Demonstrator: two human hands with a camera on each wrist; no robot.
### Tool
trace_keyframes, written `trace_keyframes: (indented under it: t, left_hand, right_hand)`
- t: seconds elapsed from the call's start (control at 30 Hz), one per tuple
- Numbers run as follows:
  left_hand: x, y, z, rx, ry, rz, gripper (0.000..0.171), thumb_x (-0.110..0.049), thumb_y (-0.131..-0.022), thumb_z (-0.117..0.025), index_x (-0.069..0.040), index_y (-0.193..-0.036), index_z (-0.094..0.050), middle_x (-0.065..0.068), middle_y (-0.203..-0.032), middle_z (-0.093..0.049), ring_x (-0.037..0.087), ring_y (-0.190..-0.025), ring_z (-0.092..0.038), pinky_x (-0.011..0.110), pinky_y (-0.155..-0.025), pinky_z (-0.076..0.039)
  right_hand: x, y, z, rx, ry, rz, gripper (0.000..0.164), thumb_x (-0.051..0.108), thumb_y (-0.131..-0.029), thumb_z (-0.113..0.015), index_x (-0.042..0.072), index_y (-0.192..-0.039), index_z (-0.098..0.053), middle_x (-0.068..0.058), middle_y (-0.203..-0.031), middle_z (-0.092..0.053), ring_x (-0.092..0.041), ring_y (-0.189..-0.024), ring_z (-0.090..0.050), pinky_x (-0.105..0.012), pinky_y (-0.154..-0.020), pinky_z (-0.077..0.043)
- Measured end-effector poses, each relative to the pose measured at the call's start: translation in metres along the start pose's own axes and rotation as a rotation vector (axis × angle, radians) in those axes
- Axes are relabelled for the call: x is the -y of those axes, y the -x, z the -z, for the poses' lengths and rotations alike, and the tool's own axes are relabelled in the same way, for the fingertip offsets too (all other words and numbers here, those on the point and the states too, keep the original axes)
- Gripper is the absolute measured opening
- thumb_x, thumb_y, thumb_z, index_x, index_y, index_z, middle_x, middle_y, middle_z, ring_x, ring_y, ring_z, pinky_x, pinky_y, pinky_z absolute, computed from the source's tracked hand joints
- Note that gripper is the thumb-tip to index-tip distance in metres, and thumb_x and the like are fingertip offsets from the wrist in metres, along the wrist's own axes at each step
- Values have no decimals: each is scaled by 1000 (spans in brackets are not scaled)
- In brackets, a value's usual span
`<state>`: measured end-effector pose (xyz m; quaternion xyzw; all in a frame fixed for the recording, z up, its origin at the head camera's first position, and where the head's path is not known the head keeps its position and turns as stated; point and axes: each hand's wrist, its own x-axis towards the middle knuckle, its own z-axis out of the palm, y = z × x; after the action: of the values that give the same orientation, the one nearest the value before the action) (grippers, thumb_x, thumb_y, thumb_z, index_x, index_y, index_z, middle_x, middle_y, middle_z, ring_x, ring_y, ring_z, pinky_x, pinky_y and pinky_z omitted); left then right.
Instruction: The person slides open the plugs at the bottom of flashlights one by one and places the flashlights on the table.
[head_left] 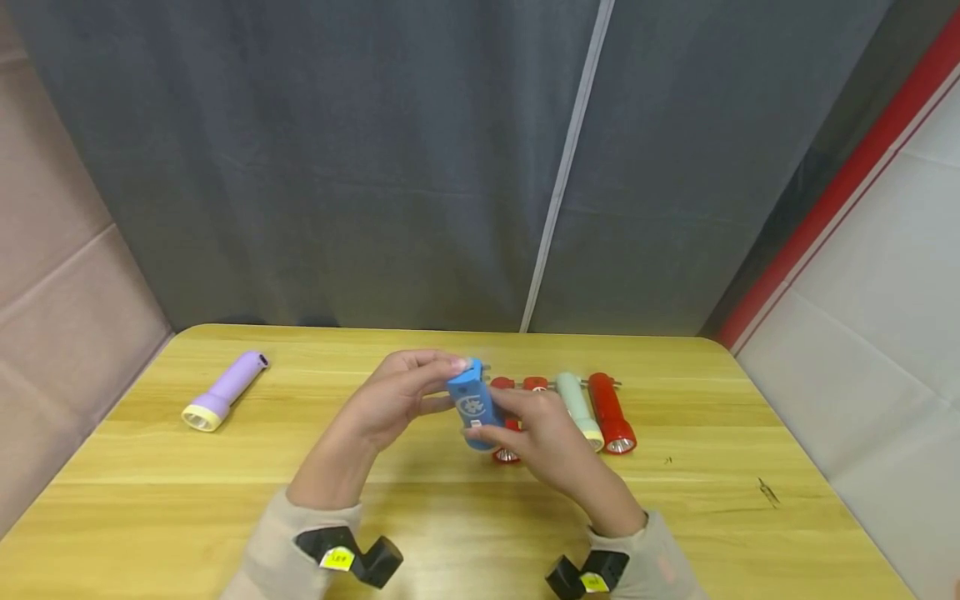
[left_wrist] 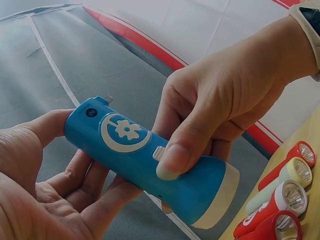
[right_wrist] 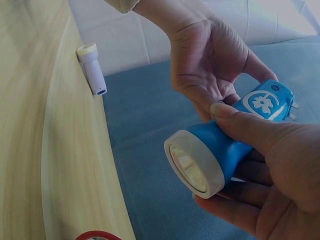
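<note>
A blue flashlight [head_left: 471,407] with a white rim and a white flower mark is held above the table between both hands. Its tail end, with metal plug prongs [left_wrist: 108,99], points up and away. My right hand [head_left: 551,429] grips the body near the head, the thumb [left_wrist: 175,159] lying on the slide switch. At the tail end, my left hand [head_left: 397,392] holds the flashlight between thumb and fingers. The lens [right_wrist: 187,169] looks unlit in the right wrist view.
Two red flashlights, one partly behind the right hand, a pale green flashlight [head_left: 576,404] and another red flashlight [head_left: 611,412] lie in a row on the wooden table [head_left: 187,500]. A purple flashlight [head_left: 231,385] lies at the left. Grey fabric [head_left: 337,167] rises behind the table.
</note>
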<state>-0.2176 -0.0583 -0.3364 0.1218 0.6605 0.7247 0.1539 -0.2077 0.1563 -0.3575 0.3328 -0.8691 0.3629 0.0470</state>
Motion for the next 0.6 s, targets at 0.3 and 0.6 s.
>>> trace_keyframes:
  t: [0.3, 0.6]
  left_hand:
    - [1, -1, -1, -19, -10, 13, 18, -22, -99, -62, -17, -91, -76, -6, -100, -74, 20, -112, -67, 60, -113, -43]
    - [2, -1, -3, -30, -21, 16, 18, -23, -99, -63, -18, -87, -76, -6, -98, -72, 19, -111, -62, 60, -112, -44]
  right_hand:
    - [1, 0, 0, 1, 13, 6, 43, 25, -86, -79, 5, -124, -71, -5, -105, -79, -15, -90, -75, -25, -82, -62]
    - [0, 0, -1, 2, 27, 13, 43, 26, -86, -79, 5, -123, -72, -5, -105, -79, -14, -89, -75, -24, -82, -62]
